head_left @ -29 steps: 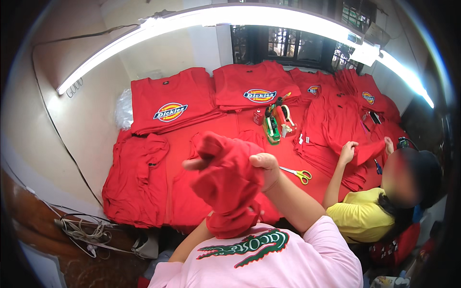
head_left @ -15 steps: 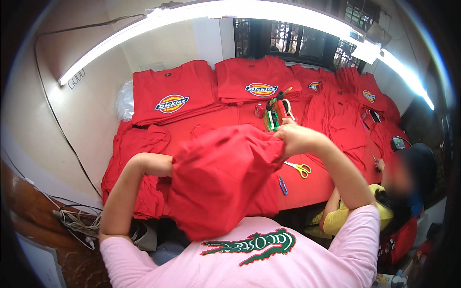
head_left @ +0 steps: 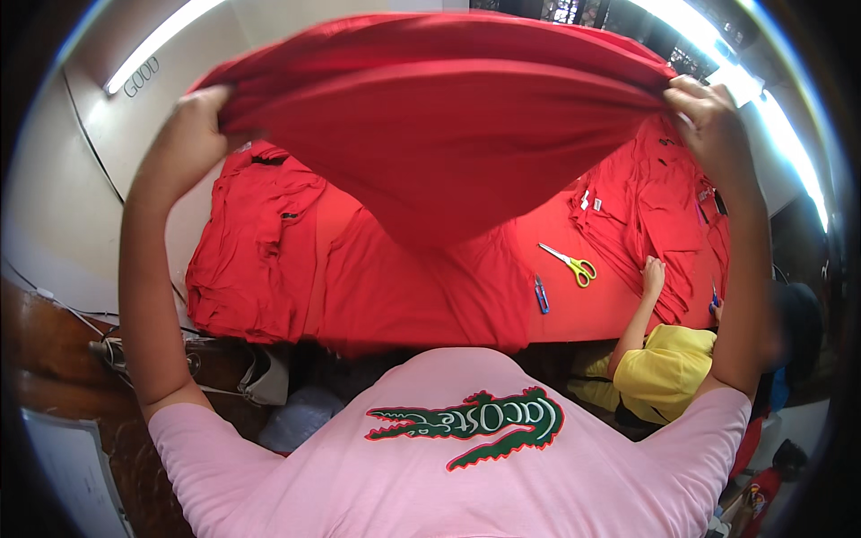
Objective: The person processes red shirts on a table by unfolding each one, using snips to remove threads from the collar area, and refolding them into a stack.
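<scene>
Stretched wide between my raised arms is a red shirt [head_left: 439, 117], its body billowing and sagging to a point in the middle. My left hand [head_left: 201, 118] is closed on one end of the cloth, and my right hand [head_left: 705, 104] grips the other end. Below it, another red garment [head_left: 395, 291] lies spread on the red-covered table in front of me, partly covered by the hanging fabric. The lifted shirt hides most of the table's far side.
Yellow-handled scissors [head_left: 574, 265] and small blue thread snips [head_left: 541, 294] lie right of centre. Red garments are heaped at left [head_left: 256, 260] and right [head_left: 650, 202]. On the right, a co-worker in a yellow top [head_left: 668, 368] has a hand on the right heap. Tube lights [head_left: 704, 36] hang overhead.
Both my hands have risen and spread far apart, opening the bunched red shirt into a wide sheet. The co-worker's hand has come onto the garments at right.
</scene>
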A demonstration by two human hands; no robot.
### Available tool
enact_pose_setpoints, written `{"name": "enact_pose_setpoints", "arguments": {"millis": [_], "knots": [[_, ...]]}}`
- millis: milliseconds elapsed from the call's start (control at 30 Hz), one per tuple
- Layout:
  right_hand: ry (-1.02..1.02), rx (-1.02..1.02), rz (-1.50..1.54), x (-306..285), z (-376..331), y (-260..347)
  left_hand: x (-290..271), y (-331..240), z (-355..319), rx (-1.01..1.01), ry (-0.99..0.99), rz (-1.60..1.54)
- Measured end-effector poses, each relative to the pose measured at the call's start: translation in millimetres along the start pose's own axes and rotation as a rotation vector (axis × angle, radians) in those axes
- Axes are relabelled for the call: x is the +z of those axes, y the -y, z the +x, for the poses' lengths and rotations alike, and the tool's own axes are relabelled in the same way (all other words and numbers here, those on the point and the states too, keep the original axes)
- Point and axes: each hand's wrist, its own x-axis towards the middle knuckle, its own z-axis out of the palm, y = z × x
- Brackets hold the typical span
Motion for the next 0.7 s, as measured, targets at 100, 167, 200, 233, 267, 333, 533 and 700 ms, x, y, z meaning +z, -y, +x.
{"name": "enact_pose_setpoints", "arguments": {"millis": [100,167,200,233,267,333,533,700], "knots": [[-0.066,-0.037,-0.194,-8,0,-15,-15,7,1,0.100,-0.098,-0.253],[-0.074,-0.080,-0.318,-36,-7,-25,-30,24,8,0.122,-0.032,-0.449],[-0.097,-0.100,-0.300,-35,-11,-28,-36,18,-7,0.098,-0.099,-0.606],[-0.079,-0.131,-0.110,-38,-14,-28,-47,32,-14,0.140,-0.064,-0.542],[-0.056,-0.162,0.077,-43,-15,-28,-53,51,-19,0.262,-0.043,-0.634],[0.011,-0.097,0.777,-56,-25,-31,-72,107,-32,0.390,0.068,-0.875],[-0.164,0.279,1.438,-53,-70,-30,-34,138,-35,-0.078,-0.596,-1.315],[0.527,0.050,0.960,-54,-7,2,-15,135,-8,-0.018,-0.180,-1.419]]}}
